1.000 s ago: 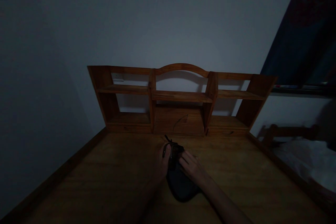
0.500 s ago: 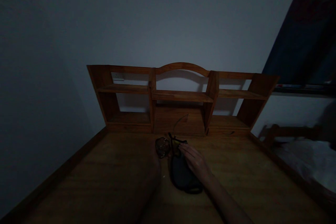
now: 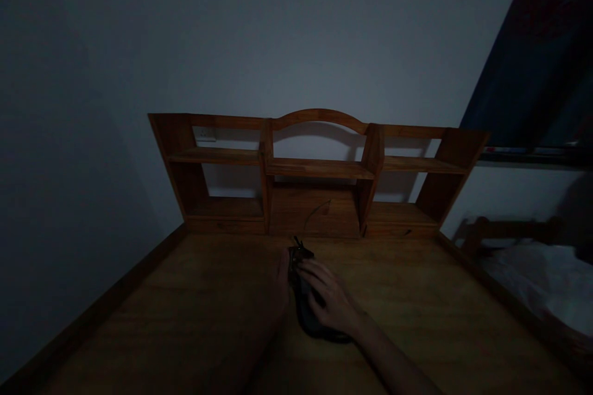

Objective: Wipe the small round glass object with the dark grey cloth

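Observation:
A dark, flat pouch with black trim (image 3: 306, 319) lies on the wooden tabletop, its upper end toward the shelf. My right hand (image 3: 327, 299) grips its upper part, fingers curled over the edge. My left hand (image 3: 281, 278), dim and partly in shadow, is on the left side of the pouch's opening. Between the hands shows a small, shiny brownish thing (image 3: 293, 264) at the opening, mostly covered; its kind is too dark to make out. A thin black tab (image 3: 299, 242) sticks up at the pouch's top end.
Behind the hands, a wooden shelf unit (image 3: 319, 168) stands along the back of the desk (image 3: 194, 302) against a pale wall. Raised wooden edges (image 3: 115, 287) border the desk's sides. At right lies white bedding (image 3: 537, 278) by a wooden frame.
My left hand has moved right with the shiny brownish thing, which is now at the pouch's opening and largely hidden. My right hand has shifted slightly left and down over the pouch.

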Tool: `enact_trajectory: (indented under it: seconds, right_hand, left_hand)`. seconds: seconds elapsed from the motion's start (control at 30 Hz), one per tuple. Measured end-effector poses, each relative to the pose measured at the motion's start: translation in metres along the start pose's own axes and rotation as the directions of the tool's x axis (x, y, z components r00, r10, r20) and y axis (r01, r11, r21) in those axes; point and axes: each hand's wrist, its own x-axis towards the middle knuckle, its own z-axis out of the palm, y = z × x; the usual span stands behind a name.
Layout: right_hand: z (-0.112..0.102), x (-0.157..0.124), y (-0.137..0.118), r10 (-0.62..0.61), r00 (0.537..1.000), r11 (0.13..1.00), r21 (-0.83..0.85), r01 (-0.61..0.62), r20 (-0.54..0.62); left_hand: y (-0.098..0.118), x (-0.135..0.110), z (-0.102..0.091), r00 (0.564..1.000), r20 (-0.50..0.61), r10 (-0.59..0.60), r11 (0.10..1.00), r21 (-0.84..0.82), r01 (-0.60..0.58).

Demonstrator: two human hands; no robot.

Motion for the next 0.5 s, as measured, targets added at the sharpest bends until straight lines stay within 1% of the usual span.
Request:
enact_trajectory:
  seconds: [0.17,0.3,0.37,0.43,0.5]
  right_hand:
    - [0.003,-0.001,0.004,0.003,1.000,1.000,-0.024,-0.004,-0.024]
    - [0.005,-0.003,0.006,-0.030,0.999,0.998,-0.063,0.028,-0.031]
    - [0.006,-0.003,0.007,-0.037,0.998,0.998,-0.048,0.034,-0.048]
    - [0.006,-0.003,0.007,-0.034,0.997,0.999,-0.019,0.033,-0.065]
    - [0.007,-0.003,0.008,-0.029,0.997,1.000,0.003,0.030,-0.066]
  left_hand:
    - [0.007,-0.008,-0.004,0.999,-0.014,-0.032,0.998,0.058,0.032]
    - [0.014,-0.010,0.000,1.000,-0.012,-0.015,1.000,-0.020,0.015]
    - [0.018,-0.010,0.000,1.000,-0.015,-0.016,0.998,-0.059,0.015]
    - [0.022,-0.010,-0.001,1.000,-0.013,-0.020,0.998,-0.059,0.019]
    - [0.024,-0.010,-0.002,1.000,-0.016,0.003,1.000,-0.026,-0.003]
